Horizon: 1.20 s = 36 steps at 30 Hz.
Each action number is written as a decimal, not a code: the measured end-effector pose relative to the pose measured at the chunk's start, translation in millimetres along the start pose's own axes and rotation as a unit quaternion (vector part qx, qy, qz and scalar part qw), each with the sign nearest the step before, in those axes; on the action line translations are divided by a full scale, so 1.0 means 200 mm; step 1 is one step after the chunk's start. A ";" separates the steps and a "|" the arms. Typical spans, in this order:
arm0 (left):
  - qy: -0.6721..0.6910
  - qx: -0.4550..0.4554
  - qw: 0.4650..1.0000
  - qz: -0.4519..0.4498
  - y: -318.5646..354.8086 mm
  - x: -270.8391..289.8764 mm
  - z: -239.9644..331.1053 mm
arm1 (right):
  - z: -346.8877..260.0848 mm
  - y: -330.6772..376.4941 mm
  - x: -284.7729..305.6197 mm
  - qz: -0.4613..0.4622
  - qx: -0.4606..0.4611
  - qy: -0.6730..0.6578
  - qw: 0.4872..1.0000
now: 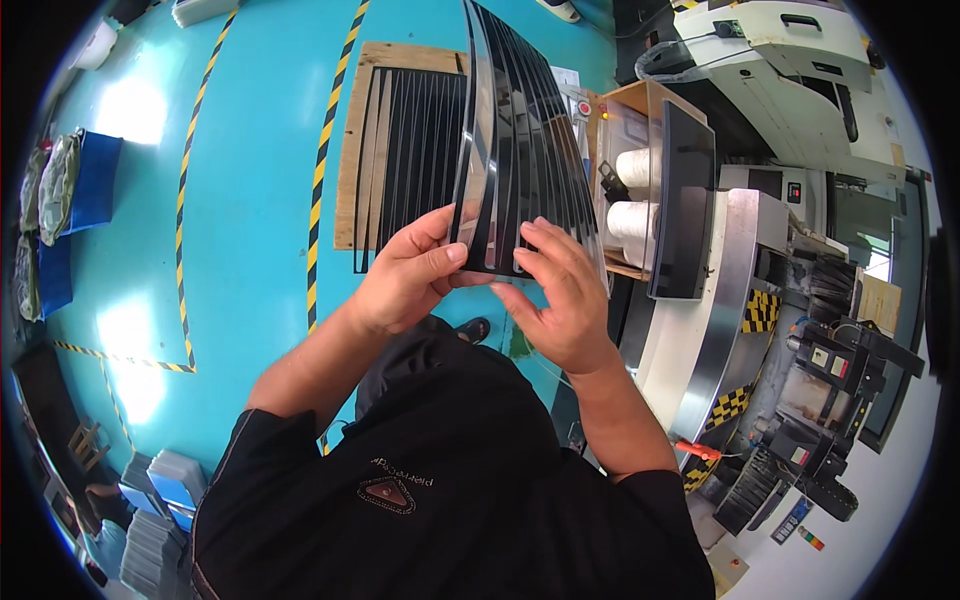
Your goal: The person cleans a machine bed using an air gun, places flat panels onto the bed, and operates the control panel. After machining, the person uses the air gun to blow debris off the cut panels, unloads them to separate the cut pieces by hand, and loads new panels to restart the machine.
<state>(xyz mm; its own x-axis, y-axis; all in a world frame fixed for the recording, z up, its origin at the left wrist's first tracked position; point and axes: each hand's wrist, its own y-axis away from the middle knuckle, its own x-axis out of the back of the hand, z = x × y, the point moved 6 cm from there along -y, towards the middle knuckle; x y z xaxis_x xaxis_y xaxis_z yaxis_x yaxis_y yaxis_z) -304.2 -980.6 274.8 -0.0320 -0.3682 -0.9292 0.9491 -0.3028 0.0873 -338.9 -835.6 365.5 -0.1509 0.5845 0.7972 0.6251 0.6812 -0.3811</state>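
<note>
A: Up in front of the body, raised and tilted: a glossy striped panel! And the hands?

B: Both on the panel, close together at the near edge. Left hand pinching the near left corner; right hand with fingers spread across the face, thumb low by the edge. Squeezing hard? Impossible to tell.

A: Heavy or light?

B: Probably light, thin and fairly stiff, perhaps a little springy. Looks slick, likely easy to scratch or crack.

A: Best hold?

B: By opposite edges, off the shiny face, never by one corner alone. More striped sheets beyond, leftward, on a wooden board.
</note>
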 end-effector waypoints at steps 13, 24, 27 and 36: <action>0.096 0.018 0.995 -0.015 -0.07 -0.05 -0.04 | -0.02 0.04 0.20 0.014 -0.019 0.076 0.997; 0.095 0.010 0.995 -0.005 -0.07 -0.06 -0.09 | -0.03 0.06 0.22 0.022 -0.024 0.080 0.996; 0.087 -0.002 0.996 -0.016 -0.05 -0.07 -0.08 | -0.03 0.07 0.22 0.028 -0.010 0.079 0.996; 0.089 -0.029 0.995 -0.034 -0.01 -0.09 -0.10 | -0.04 0.09 0.17 0.036 -0.001 0.056 0.998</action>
<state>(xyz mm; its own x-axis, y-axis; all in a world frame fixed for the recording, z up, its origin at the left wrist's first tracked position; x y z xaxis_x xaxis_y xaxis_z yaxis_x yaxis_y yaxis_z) -299.1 -956.7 283.6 -0.0458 -0.1854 -0.9816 0.9632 -0.2688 0.0058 -326.8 -806.1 389.9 -0.0190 0.5792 0.8149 0.6325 0.6382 -0.4389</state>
